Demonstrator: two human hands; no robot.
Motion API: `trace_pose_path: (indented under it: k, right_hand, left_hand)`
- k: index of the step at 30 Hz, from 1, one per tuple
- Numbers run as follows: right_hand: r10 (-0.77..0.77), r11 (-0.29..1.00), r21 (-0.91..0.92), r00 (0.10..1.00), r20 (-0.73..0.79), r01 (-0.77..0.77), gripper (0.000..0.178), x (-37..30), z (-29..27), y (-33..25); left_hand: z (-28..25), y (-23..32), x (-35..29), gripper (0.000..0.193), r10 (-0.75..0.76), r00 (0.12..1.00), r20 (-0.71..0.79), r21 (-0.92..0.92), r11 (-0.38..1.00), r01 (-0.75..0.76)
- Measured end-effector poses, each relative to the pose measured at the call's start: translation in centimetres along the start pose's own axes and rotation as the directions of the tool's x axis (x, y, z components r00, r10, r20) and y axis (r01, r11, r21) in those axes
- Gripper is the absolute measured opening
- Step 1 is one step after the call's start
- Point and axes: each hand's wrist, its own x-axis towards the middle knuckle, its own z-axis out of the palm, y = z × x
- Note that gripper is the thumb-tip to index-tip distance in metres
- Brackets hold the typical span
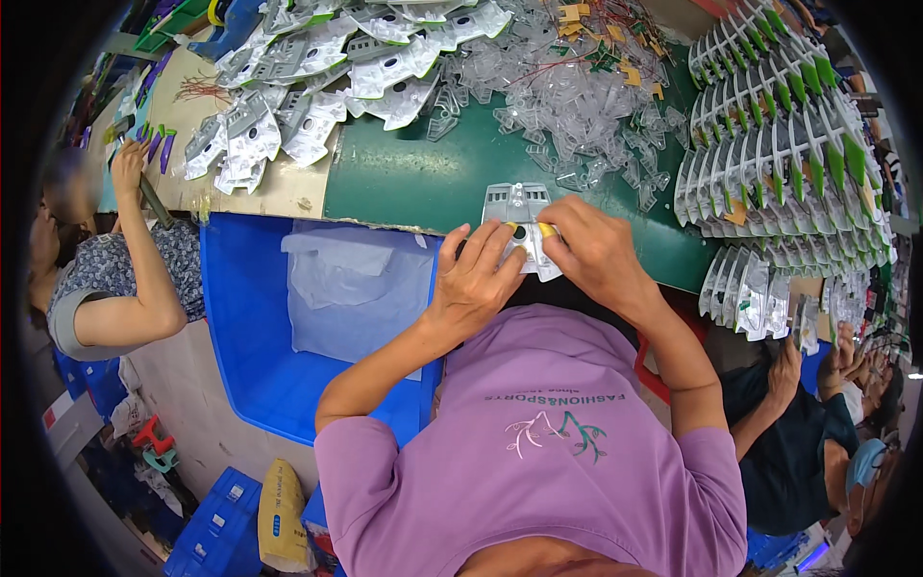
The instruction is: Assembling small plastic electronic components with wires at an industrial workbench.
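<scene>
I have a clear plastic blister tray [519,223] pinched between both hands at the near edge of the green worktop [404,178], just in front of my chest. My left hand [476,279] closes its grip on the tray's lower left part, thumb on top and fingers curled under. My right hand [591,252] is closed on the lower right part, fingertips pressing near a small yellow piece [546,230] seated in the tray. The tray's upper half sticks out past my fingers, over the worktop.

I judge the tray to be very light and thin: formed sheet plastic that flexes and would crease or crack if squeezed hard across the middle. Its surface looks glossy, so probably slippery. The flat rim and the stiffer moulded ribs seem the best places to hold, with a two-sided pinch rather than a one-handed clamp.

Beyond it lies a loose heap of clear plastic parts [577,106]. To the far left sits a pile of grey-white trays [308,77], and on the right are overlapped rows of packed trays with green tips [779,125]. Below the worktop on my left stands a blue bin [250,327] with a white bag in it. Another person's hand [128,168] works at the far left.
</scene>
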Motion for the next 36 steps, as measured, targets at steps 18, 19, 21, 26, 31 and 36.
trace_pose_path:
  k: [18, 19, 21, 26, 31, 36]
  right_hand:
    - [-0.069, 0.976, -0.189, 0.974, 0.217, 0.111, 0.028, -0.5, 0.8, 0.0]
    - [-0.072, 0.974, -0.198, 0.977, 0.201, 0.113, 0.026, -1.0, 0.9, -0.1]
    - [-0.081, 0.970, -0.212, 0.981, 0.177, 0.119, 0.021, -1.7, 1.2, -0.5]
    - [-0.048, 0.974, -0.204, 0.975, 0.219, 0.094, 0.028, -1.4, 0.8, -0.3]
    - [-0.071, 0.968, -0.230, 0.988, 0.140, 0.102, 0.027, -0.1, -0.2, 1.0]
    - [-0.146, 0.952, -0.261, 0.987, 0.065, 0.158, 0.026, 0.9, 0.0, 2.2]
  left_hand:
    - [1.7, -9.4, 6.8, 0.028, -0.244, 0.953, -0.179, 0.049, 0.965, 0.256]
    - [1.5, -8.8, 6.8, 0.027, -0.241, 0.952, -0.190, 0.050, 0.966, 0.254]
    - [1.2, -8.4, 6.5, 0.027, -0.223, 0.949, -0.223, 0.053, 0.969, 0.240]
    - [-0.6, -7.3, 5.9, 0.028, -0.274, 0.960, -0.051, -0.149, 0.953, 0.264]
    - [-2.2, -5.3, 5.5, 0.026, -0.118, 0.993, -0.010, -0.520, 0.849, 0.095]
    - [-1.4, -5.2, 5.6, 0.028, 0.132, 0.991, -0.010, -0.319, 0.939, -0.128]
